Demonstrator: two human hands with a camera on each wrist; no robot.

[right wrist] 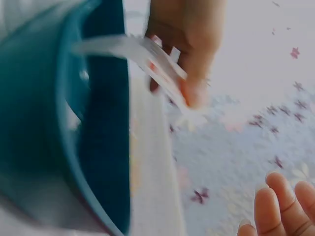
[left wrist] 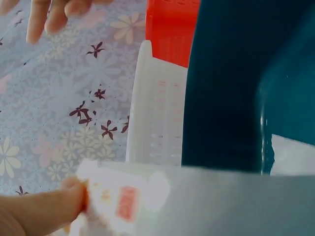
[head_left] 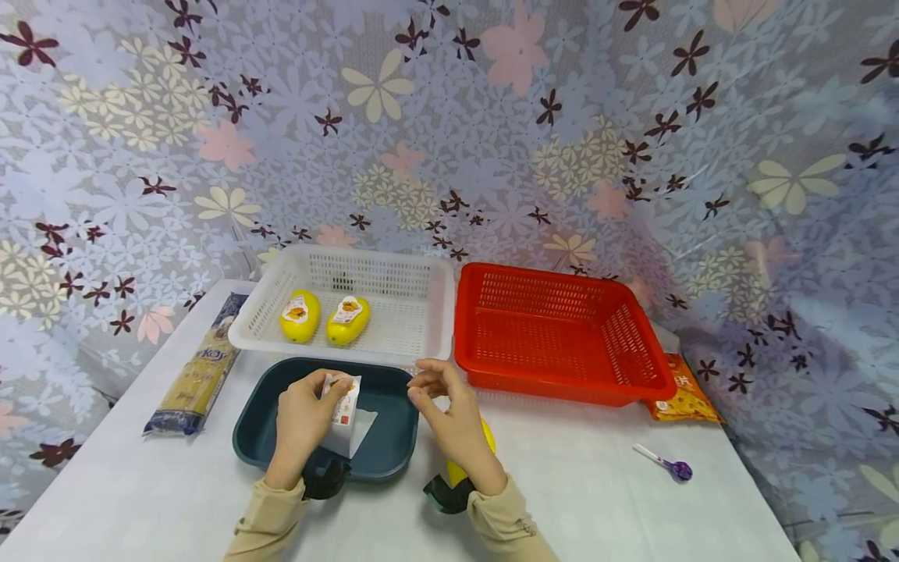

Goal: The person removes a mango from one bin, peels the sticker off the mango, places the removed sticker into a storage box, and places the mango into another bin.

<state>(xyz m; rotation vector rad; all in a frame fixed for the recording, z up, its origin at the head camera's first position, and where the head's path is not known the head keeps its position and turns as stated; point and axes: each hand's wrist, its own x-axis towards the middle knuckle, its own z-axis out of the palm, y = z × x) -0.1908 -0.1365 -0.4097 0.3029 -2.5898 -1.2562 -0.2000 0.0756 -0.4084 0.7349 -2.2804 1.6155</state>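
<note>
White packet (head_left: 347,425), head view: pinched in left hand (head_left: 303,415) above smooth teal tray (head_left: 396,433); right hand (head_left: 453,417) loosely bent, empty, part-hiding a yellow object (head_left: 455,471). Left wrist: packet glossy, print blurred, lower edge cut off. Right wrist: packet bent, blurred; right fingers cropped.

You have one smooth, glossy teal plastic tray (head_left: 397,425), one translucent plastic white basket (head_left: 403,312), one shiny plastic red basket (head_left: 534,336), one smooth, paper-like printed packet (head_left: 346,407), one crinkled, glossy-film snack bag (head_left: 684,396), and matt cloth sleeves (head_left: 270,515).
</note>
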